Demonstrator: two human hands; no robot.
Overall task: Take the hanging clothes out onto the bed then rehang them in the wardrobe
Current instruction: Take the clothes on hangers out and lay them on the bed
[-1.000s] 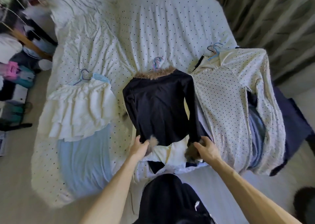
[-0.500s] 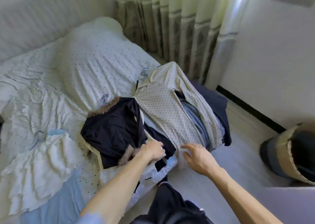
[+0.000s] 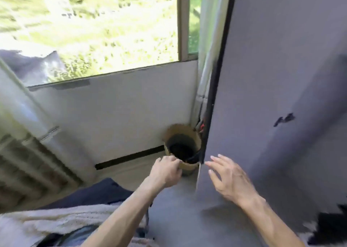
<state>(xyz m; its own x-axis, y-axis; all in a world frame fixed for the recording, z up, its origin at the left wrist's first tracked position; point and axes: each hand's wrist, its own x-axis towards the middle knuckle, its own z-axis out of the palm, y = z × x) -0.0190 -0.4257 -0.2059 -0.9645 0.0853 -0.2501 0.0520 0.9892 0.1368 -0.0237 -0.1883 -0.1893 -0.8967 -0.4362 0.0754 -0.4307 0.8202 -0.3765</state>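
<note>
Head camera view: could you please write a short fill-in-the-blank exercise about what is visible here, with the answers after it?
1. The right hand has its fingers spread and holds ____.
2. The left hand hovers in front of the basket with its fingers ____.
3. The basket stands on the floor below the ____.
4. The grey panel stands to the ____ of the basket.
Missing words: nothing; curled; window; right.
</note>
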